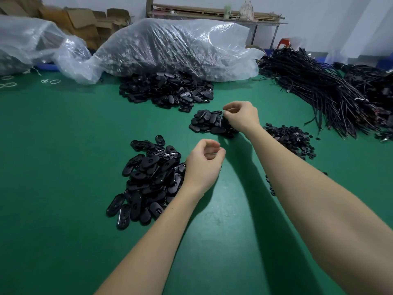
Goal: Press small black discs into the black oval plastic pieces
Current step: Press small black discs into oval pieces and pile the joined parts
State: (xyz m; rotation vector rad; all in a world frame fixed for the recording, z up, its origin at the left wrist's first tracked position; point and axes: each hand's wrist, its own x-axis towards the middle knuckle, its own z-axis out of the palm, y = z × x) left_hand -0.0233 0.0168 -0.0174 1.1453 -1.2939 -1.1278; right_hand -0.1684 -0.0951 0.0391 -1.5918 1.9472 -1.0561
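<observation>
Black oval plastic pieces lie in three heaps on the green table: a near pile, a small middle pile and a far pile spilling from a bag. Small black discs form a flat heap at the right. My right hand reaches over the middle pile, thumb and fingers pinching an oval piece at its top. My left hand hovers at the right edge of the near pile, fingers loosely curled, with nothing visible in it.
A clear plastic bag full of black parts lies across the back, with another bag at the far left. Bundles of black cables fill the right side. A few loose discs lie beside my right forearm. Cardboard boxes stand behind.
</observation>
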